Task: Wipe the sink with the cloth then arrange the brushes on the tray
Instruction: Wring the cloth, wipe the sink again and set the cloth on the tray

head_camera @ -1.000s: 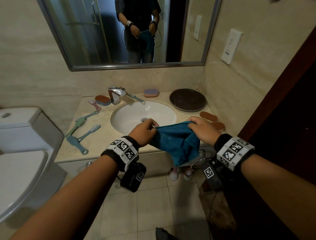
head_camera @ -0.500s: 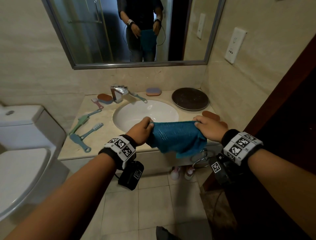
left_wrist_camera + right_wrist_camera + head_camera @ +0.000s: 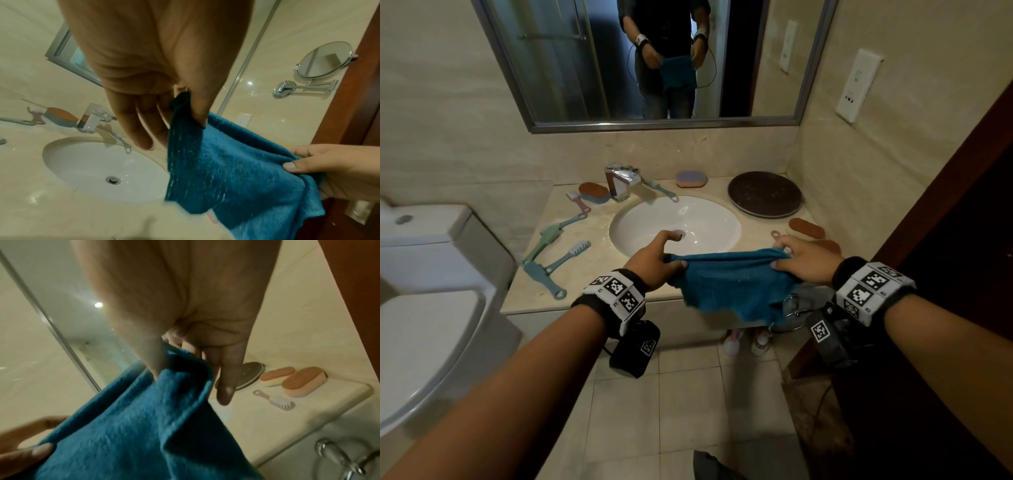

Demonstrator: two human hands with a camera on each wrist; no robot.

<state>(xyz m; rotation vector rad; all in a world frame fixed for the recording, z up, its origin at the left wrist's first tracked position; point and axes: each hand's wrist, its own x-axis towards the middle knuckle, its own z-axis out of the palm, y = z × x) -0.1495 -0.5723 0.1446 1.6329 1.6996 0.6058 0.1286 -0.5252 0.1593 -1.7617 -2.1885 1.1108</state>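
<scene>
Cloth held over sink edge
Blue cloth is pinched at opposite corners by left hand and right hand; no writing legible.

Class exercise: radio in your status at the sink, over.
Left hand and right hand each pinch the blue cloth, stretched over counter edge. Sink not touched. Nothing blocking.

The hands have drawn apart — the left hand and right hand now pinch opposite corners of the blue cloth, so its top edge runs taut between them where a second ago it hung bunched in a narrow fold. The cloth has opened out wider and flatter. The left hand's index finger has lifted — it now points out over the sink.
</scene>
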